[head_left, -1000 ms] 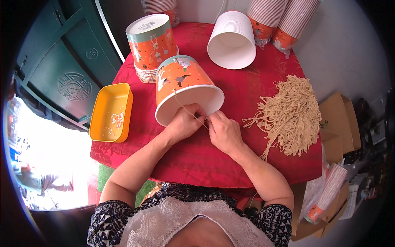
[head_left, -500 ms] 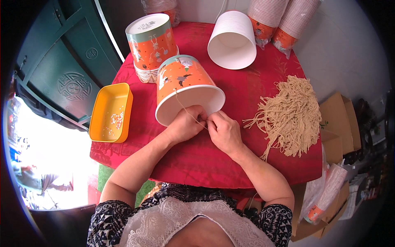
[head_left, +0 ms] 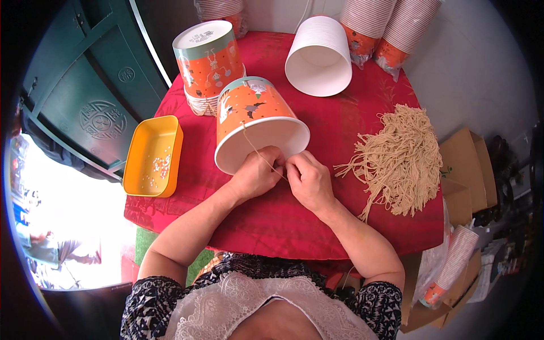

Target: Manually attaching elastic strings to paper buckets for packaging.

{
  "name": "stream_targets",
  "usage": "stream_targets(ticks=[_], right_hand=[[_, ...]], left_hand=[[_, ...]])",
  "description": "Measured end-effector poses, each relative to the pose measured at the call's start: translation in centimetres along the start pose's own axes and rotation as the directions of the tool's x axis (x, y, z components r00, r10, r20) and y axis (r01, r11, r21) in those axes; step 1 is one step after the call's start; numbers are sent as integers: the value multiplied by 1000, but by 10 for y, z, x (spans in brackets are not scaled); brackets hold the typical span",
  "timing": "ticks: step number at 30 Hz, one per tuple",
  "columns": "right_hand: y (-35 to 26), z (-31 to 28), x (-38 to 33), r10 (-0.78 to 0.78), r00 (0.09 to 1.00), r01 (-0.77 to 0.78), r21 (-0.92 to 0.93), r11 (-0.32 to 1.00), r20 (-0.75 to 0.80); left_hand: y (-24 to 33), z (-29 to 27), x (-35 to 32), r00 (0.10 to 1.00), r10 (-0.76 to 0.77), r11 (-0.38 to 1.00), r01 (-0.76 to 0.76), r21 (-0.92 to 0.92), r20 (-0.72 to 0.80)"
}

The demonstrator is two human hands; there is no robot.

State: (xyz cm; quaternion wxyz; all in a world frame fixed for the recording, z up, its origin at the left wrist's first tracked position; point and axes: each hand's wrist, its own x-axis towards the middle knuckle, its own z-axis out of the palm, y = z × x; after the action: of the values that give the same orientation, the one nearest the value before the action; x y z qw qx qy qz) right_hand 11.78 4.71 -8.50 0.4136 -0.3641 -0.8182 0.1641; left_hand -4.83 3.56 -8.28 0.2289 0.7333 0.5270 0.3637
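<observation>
An orange paper bucket point(head_left: 258, 105) with a green base band and cartoon figures lies on its side, its white mouth turned toward me. From a hole near its rim a beige string point(head_left: 253, 145) runs across my left hand point(head_left: 259, 171) to my right hand point(head_left: 309, 180). Both hands are closed, fingertips almost meeting in front of the bucket's mouth. My right fingers pinch the string. What the left fingertips hold is hidden behind the hand, though the string passes over it.
A heap of beige strings point(head_left: 399, 161) lies at right on the red tablecloth point(head_left: 328, 226). At left is a yellow tray point(head_left: 177, 153) with small pale beads. Behind stand upturned stacked buckets point(head_left: 207, 62), a tipped white bucket stack point(head_left: 319, 56) and wrapped stacks point(head_left: 368, 22).
Almost nothing differs. Both hands keep their closed pose at the string, with only a very slight shift of the fingers; the bucket stays in place.
</observation>
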Motion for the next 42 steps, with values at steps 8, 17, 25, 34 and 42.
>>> stream_targets(ticks=[8,17,25,34,42], right_hand=[[-4,-5,5,-50,980,64,66,996,-194],[-2,-15,5,12,981,-13,-6,1000,-192],[-4,0,1,100,991,-87,144,986,-84],[3,2,-1,156,987,-159,95,983,30],[-2,1,-1,131,990,-134,77,988,46]], left_hand=[[1,4,1,999,-38,991,33,-127,-31],[7,-2,4,980,-192,949,197,-245,42],[-3,1,2,997,-79,972,77,-221,1],[5,-3,1,971,-222,909,238,-343,84],[3,-6,3,944,-295,826,328,-459,145]])
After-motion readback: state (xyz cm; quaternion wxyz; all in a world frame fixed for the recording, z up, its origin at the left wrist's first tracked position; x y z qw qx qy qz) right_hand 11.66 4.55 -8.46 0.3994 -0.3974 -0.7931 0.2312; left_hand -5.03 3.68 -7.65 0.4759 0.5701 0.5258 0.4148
